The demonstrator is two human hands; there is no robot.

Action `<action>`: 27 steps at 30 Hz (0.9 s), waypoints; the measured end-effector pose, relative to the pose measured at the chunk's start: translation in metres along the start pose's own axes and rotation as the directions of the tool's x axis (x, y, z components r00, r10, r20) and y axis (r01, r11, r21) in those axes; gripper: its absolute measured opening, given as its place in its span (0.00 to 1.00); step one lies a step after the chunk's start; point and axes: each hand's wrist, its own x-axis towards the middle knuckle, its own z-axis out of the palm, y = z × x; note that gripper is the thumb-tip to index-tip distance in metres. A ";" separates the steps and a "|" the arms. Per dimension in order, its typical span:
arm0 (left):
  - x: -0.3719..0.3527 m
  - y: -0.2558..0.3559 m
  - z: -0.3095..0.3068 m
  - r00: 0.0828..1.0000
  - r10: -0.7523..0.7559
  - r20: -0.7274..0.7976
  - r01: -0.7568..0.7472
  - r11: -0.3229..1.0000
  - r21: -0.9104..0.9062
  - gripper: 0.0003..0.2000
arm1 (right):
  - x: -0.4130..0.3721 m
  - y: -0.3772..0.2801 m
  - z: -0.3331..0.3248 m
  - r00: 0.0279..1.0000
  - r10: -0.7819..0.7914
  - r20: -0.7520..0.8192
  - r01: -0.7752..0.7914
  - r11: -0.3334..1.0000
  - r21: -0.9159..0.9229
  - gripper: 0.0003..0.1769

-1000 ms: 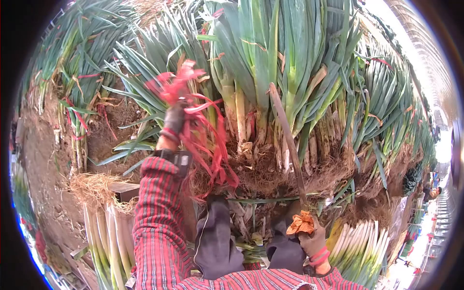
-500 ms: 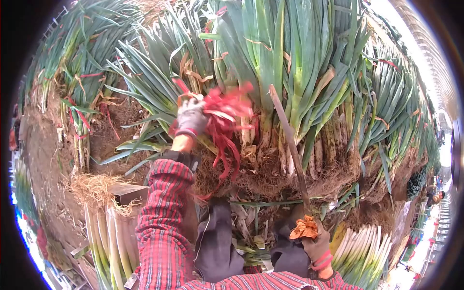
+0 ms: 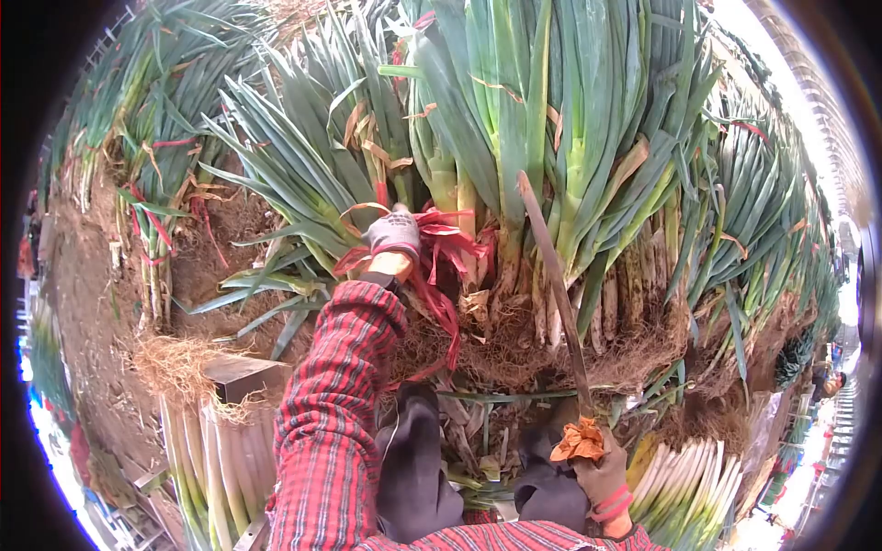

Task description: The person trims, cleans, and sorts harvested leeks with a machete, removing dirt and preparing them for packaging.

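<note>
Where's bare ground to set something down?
The soil at far left looks barest, bordered by tied leeks to its right and a root clump below right. Crowded: the middle, where the left hand holds red strips among leaves, and by the right hand gripping a long tool.

The head camera looks down at both hands.

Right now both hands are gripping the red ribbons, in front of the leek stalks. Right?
Not both hands: only the left hand grips the red ribbons. The head view shows the right hand holding a long, thin tool instead. The ribbons are in front of the leek stalks, as you say.
</note>
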 end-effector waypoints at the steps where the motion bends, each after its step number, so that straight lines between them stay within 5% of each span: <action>1: -0.008 0.003 -0.023 0.982 0.052 0.183 -0.081 0.984 0.157 0.14 | 0.001 -0.002 -0.001 1.000 -0.004 0.004 0.004 1.000 -0.002 0.20; 3: -0.006 -0.013 -0.028 0.950 0.176 0.257 -0.206 0.974 0.093 0.16 | 0.002 -0.002 -0.002 1.000 0.001 0.010 -0.001 1.000 0.016 0.20; 4: 0.009 -0.034 -0.009 0.941 0.281 0.188 -0.260 0.957 -0.127 0.18 | 0.002 -0.002 -0.002 1.000 0.004 0.013 -0.004 1.000 0.026 0.19; 5: 0.029 -0.061 0.021 0.905 0.412 0.101 -0.298 0.786 -0.541 0.14 | 0.003 -0.002 -0.001 1.000 -0.009 0.008 0.009 1.000 0.014 0.19; 7: 0.014 -0.072 0.004 0.951 0.267 0.157 0.031 0.421 -0.906 0.11 | 0.004 -0.002 -0.002 0.999 -0.038 -0.004 0.038 0.999 -0.015 0.19; 8: 0.020 -0.079 0.004 0.983 0.152 0.103 0.041 0.365 -0.930 0.09 | 0.005 -0.004 -0.002 0.999 -0.033 0.002 0.033 0.999 -0.007 0.20; 9: 0.023 -0.092 0.005 0.983 0.098 0.158 0.141 0.161 -0.977 0.06 | 0.005 -0.006 -0.003 1.000 -0.026 0.011 0.026 1.000 -0.001 0.20; 11: 0.024 -0.098 0.007 0.990 0.124 0.062 0.074 -0.094 -0.993 0.09 | 0.005 -0.007 -0.003 1.000 -0.009 0.028 0.008 1.000 0.013 0.21; 14: 0.039 -0.097 0.021 0.991 0.043 -0.126 -0.133 0.300 -0.945 0.11 | 0.005 -0.005 -0.002 1.000 0.001 0.030 -0.002 1.000 0.013 0.22; 15: 0.016 -0.085 0.000 0.928 0.147 -0.343 -0.362 0.578 -0.731 0.16 | 0.007 -0.004 -0.001 1.000 -0.018 0.016 0.018 1.000 -0.003 0.21; 17: -0.005 -0.066 -0.027 0.850 0.366 -0.379 -0.479 0.836 -0.267 0.23 | 0.009 -0.003 0.001 0.999 -0.032 0.004 0.032 0.999 -0.010 0.20; 21: 0.003 -0.051 0.012 0.676 0.703 -0.222 -0.641 0.709 0.293 0.26 | 0.015 -0.008 0.001 1.000 -0.025 0.019 0.025 1.000 -0.016 0.21; 23: -0.023 -0.029 -0.021 0.762 0.647 0.010 -0.621 0.728 0.290 0.31 | 0.018 -0.006 0.001 1.000 -0.011 0.021 0.011 1.000 -0.005 0.20; 25: -0.006 -0.023 -0.001 0.769 0.621 -0.152 -0.579 0.777 0.246 0.35 | 0.019 0.003 0.002 1.000 0.016 0.024 -0.016 0.999 0.033 0.20; 26: 0.001 -0.020 0.013 0.634 0.645 -0.426 -0.632 0.750 0.195 0.35 | 0.020 0.003 0.001 1.000 0.005 0.023 -0.005 1.000 0.001 0.20; 27: -0.004 0.002 -0.008 0.891 0.449 -0.062 -0.432 0.883 0.183 0.36 | 0.022 0.002 0.001 1.000 -0.004 0.023 0.005 1.000 -0.030 0.20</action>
